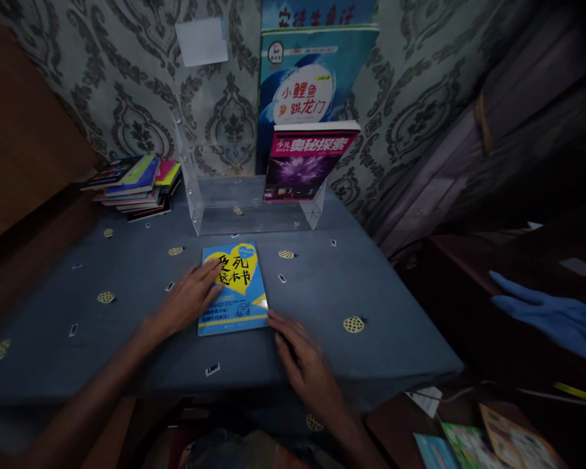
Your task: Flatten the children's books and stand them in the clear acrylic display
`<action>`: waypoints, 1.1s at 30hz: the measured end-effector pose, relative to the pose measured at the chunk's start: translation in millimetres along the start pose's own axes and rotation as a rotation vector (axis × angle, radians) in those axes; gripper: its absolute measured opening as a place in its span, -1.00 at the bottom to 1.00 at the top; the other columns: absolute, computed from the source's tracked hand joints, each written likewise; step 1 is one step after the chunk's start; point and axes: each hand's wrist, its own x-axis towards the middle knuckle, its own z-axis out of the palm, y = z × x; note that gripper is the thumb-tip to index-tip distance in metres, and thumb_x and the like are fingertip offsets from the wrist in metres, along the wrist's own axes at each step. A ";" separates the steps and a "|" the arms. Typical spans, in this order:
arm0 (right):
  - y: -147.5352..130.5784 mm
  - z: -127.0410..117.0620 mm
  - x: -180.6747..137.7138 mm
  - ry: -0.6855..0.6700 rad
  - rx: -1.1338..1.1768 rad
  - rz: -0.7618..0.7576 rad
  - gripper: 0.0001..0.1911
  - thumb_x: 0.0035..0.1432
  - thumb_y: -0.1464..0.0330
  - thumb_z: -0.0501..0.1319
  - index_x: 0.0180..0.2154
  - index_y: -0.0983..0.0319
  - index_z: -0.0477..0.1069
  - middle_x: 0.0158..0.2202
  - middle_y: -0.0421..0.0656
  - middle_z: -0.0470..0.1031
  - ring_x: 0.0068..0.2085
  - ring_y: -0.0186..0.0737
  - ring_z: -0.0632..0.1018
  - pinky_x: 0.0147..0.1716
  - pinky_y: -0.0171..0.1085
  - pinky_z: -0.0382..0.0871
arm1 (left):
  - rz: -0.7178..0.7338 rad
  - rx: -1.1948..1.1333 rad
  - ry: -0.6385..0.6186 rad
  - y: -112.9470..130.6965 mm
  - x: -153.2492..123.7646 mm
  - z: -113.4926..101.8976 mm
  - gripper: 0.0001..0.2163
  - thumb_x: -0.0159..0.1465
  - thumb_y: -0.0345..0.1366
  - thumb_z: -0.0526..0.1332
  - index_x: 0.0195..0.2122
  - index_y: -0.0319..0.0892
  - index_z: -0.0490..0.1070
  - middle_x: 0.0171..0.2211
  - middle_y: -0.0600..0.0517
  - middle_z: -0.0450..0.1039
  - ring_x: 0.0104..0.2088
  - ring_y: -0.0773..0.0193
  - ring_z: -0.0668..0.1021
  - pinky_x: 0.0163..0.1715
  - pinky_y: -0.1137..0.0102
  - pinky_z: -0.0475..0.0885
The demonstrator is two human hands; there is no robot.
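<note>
A blue book [232,309] with a yellow heart and dark Chinese lettering on its cover lies shut and flat on the table. My left hand [191,298] rests on its left side, fingers stretched over the cover and covering part of the heart. At the book's lower right corner is my right hand [303,361], fingertips touching the edge and thumb apart from the fingers. Behind the book stands a clear acrylic rack [194,195]. A purple-pink book [300,159] leans upright in the rack's right part, with a taller teal book [283,71] behind it.
To the left, a stack of books [139,185] sits against the patterned wall. The table has a grey-blue cloth [322,286] and its edge falls away at right. Beyond that is a blue glove [551,316]. Several colourful booklets [473,443] lie lower right.
</note>
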 end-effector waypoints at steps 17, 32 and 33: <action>2.1 2.6 -1.5 0.013 -0.017 -0.022 -0.60 0.36 0.49 0.08 0.15 0.12 0.43 0.14 -0.07 0.53 0.15 -0.14 0.55 0.19 -0.03 0.44 | -0.001 -0.040 -0.088 -3.3 72.4 9.9 -0.43 0.49 -0.01 -0.17 0.36 -0.26 0.17 0.40 -0.13 0.12 0.41 0.10 0.16 0.38 0.10 0.08; -2.7 0.2 1.7 0.002 0.027 -0.012 -0.60 0.38 0.47 0.05 0.16 0.13 0.45 0.16 -0.05 0.51 0.15 -0.14 0.54 0.18 -0.05 0.44 | 0.369 -0.036 -0.213 14.5 96.0 14.5 -0.42 0.50 0.05 -0.22 0.44 -0.11 -0.03 0.45 -0.06 -0.04 0.46 0.19 -0.02 0.41 0.12 -0.18; -3.2 0.0 1.9 0.001 0.030 -0.008 -0.59 0.37 0.47 0.05 0.16 0.12 0.45 0.15 -0.05 0.52 0.15 -0.13 0.54 0.17 -0.05 0.45 | 0.380 -0.033 -0.219 18.3 92.9 13.7 -0.43 0.51 0.05 -0.21 0.44 -0.11 -0.02 0.45 -0.05 -0.03 0.46 0.20 -0.02 0.41 0.13 -0.19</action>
